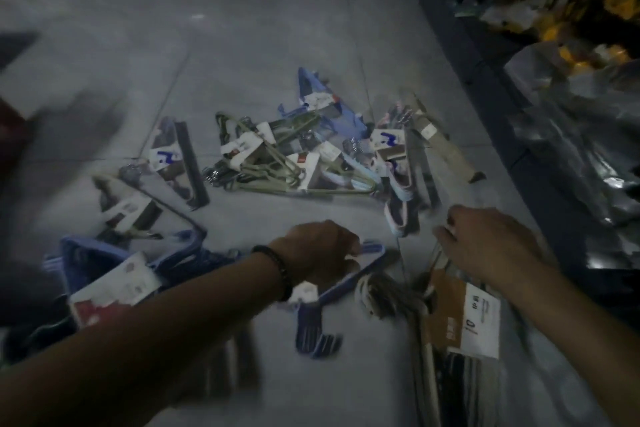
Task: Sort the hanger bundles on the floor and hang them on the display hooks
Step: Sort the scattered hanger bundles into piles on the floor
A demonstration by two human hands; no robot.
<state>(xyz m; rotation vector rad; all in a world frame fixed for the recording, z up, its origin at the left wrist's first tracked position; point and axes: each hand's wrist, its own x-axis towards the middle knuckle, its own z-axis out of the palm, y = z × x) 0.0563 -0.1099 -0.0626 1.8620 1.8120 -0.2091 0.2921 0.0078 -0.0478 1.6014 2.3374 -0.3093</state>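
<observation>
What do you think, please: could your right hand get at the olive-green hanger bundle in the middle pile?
Probably not yet. The way to the olive-green hanger bundle looks open from above, but the right hand seems to grip the brown-carded hanger bundle, so it isn't free.

We see a grey tiled floor point(242, 28), smooth with a dull sheen. The blue hanger bundle point(346, 284) looks like smooth moulded plastic. The olive hangers point(270, 166) look thin and matt, their material unclear. Small hooks point(214, 177) at their tips glint like bright metal. White paper labels point(242, 146) wrap the bundles, and the brown-card bundle point(446, 308) carries a matt cardboard sleeve. A bracelet point(280, 270) of dark, slightly glossy beads circles the left wrist. On the shelf, packed goods point(571, 135) sit in crinkled, glossy clear film.
</observation>
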